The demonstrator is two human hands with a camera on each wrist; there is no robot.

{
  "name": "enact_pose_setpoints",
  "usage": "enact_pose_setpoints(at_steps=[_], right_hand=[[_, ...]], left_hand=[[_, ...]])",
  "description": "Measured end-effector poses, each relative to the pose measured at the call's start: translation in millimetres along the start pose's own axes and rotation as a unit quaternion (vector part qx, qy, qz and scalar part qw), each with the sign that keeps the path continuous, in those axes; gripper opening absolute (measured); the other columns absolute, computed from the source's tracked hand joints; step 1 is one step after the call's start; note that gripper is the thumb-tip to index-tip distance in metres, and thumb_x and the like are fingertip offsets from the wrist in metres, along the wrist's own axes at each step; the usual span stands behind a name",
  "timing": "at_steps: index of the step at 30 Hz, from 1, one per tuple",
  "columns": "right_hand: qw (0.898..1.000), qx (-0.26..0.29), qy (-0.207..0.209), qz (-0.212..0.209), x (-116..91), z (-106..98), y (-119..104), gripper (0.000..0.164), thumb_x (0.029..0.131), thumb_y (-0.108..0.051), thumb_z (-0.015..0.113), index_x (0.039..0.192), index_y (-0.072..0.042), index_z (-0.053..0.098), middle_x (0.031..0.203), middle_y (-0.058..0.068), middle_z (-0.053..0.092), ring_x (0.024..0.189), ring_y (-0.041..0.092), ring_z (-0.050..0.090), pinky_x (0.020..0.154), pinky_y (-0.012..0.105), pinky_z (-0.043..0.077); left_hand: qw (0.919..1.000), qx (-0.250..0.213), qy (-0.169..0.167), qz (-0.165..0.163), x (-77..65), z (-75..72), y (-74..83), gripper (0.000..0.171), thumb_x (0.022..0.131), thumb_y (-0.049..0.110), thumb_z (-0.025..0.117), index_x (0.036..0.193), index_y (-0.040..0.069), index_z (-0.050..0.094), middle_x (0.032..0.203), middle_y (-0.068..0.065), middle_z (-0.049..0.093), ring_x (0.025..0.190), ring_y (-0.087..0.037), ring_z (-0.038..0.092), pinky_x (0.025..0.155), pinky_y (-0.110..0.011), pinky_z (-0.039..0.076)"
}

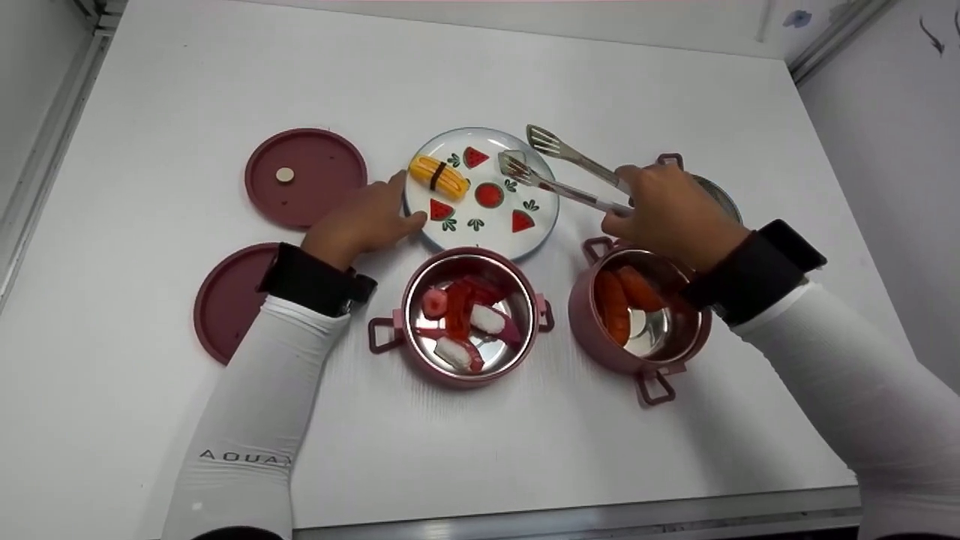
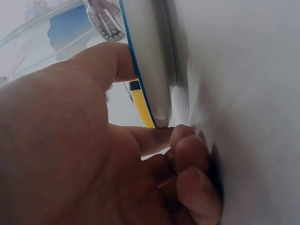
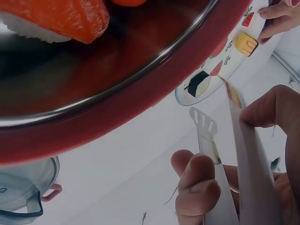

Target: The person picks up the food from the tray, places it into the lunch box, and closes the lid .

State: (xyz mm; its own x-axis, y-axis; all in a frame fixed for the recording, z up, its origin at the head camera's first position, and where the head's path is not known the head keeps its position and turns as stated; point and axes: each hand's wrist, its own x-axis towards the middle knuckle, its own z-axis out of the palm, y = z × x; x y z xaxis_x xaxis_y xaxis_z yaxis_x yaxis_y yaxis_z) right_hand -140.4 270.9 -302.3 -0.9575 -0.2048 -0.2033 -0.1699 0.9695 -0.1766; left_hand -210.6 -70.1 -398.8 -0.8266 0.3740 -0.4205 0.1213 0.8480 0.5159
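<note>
My left hand [image 1: 367, 217] holds the left rim of a round white plate [image 1: 491, 236] printed with fruit; its thumb and forefinger meet the rim [image 2: 150, 105]. A yellow toy egg sushi [image 1: 438, 178] with a dark band lies on the plate near that hand. My right hand [image 1: 675, 214] grips metal tongs [image 1: 574, 191], their arms spread apart. One slotted tong end overlaps a small white-and-dark toy sushi roll [image 3: 199, 84] at the plate's far right in the head view. The other end is over the plate's right edge. Whether the tongs touch the roll I cannot tell.
A red pot [image 1: 409, 352] in front of the plate contains several red and white toy pieces. Another red pot [image 1: 581, 315], under my right forearm, has orange toy sushi inside. Two dark red lids [image 1: 330, 161] lie left; a partly hidden lidded vessel [image 1: 724, 196] stands right.
</note>
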Motion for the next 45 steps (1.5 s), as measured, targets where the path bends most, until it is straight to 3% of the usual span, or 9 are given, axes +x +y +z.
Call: enact_pose_setpoints(at_steps=[6,16,27,32,37,40,45], right_hand=[[1.000,-0.014,-0.004,-0.018,0,3,1,0.018,0.086,-0.015,0.062,0.100,-0.004,0.056,0.079,0.011,0.059,0.074,0.026,0.051,0.057,0.034,0.043],[0.998,-0.022,0.026,-0.052,-6,14,1,0.020,0.090,-0.010,0.056,0.107,-0.002,0.058,0.082,0.012,0.063,0.071,0.026,0.055,0.058,0.036,0.047],[0.996,-0.012,0.056,-0.062,-22,20,-1,0.026,0.090,-0.009,0.056,0.114,0.000,0.060,0.079,0.012,0.062,0.066,0.024,0.054,0.055,0.033,0.045],[0.994,0.018,0.081,-0.068,-52,19,-1,0.039,0.093,-0.009,0.058,0.130,0.000,0.058,0.080,0.011,0.065,0.061,0.019,0.053,0.050,0.027,0.044],[0.987,0.035,0.131,-0.084,-95,22,4,0.043,0.089,-0.004,0.063,0.132,0.001,0.059,0.079,0.011,0.066,0.057,0.015,0.048,0.047,0.024,0.042],[0.984,0.032,0.160,-0.076,-123,23,10,0.046,0.087,-0.002,0.067,0.132,0.000,0.061,0.088,0.015,0.070,0.061,0.017,0.053,0.049,0.025,0.044],[0.976,0.034,0.208,-0.050,-171,32,21,0.054,0.081,0.002,0.070,0.134,-0.004,0.062,0.102,0.015,0.073,0.070,0.017,0.055,0.059,0.013,0.042]], left_hand=[[1.0000,0.007,-0.001,0.000,-3.1,-1.4,5.9,0.083,0.098,0.048,0.052,0.162,0.014,0.011,0.153,-0.017,0.042,0.123,-0.031,0.047,0.100,-0.047,0.043],[0.9998,0.019,-0.007,0.004,-2.6,-0.8,7.0,0.084,0.099,0.048,0.050,0.161,0.010,0.009,0.156,-0.019,0.038,0.131,-0.031,0.045,0.110,-0.049,0.039],[0.9998,0.016,-0.008,0.010,-0.2,0.8,8.4,0.082,0.099,0.048,0.050,0.161,0.011,0.011,0.155,-0.019,0.040,0.128,-0.032,0.046,0.109,-0.049,0.040],[0.9998,0.008,-0.010,0.013,2.4,2.2,8.8,0.082,0.099,0.047,0.051,0.161,0.012,0.012,0.154,-0.018,0.041,0.126,-0.032,0.046,0.106,-0.049,0.042],[0.9998,0.010,-0.012,0.014,2.9,1.2,8.3,0.081,0.099,0.047,0.051,0.161,0.013,0.012,0.154,-0.019,0.041,0.125,-0.032,0.046,0.104,-0.049,0.042],[0.9998,0.011,-0.010,0.013,4.0,-0.2,7.2,0.082,0.099,0.047,0.050,0.162,0.013,0.010,0.156,-0.019,0.038,0.129,-0.032,0.044,0.108,-0.049,0.040],[0.9998,0.007,-0.016,0.010,6.2,1.3,4.3,0.082,0.099,0.048,0.049,0.162,0.014,0.008,0.157,-0.018,0.037,0.128,-0.032,0.043,0.107,-0.049,0.040]])
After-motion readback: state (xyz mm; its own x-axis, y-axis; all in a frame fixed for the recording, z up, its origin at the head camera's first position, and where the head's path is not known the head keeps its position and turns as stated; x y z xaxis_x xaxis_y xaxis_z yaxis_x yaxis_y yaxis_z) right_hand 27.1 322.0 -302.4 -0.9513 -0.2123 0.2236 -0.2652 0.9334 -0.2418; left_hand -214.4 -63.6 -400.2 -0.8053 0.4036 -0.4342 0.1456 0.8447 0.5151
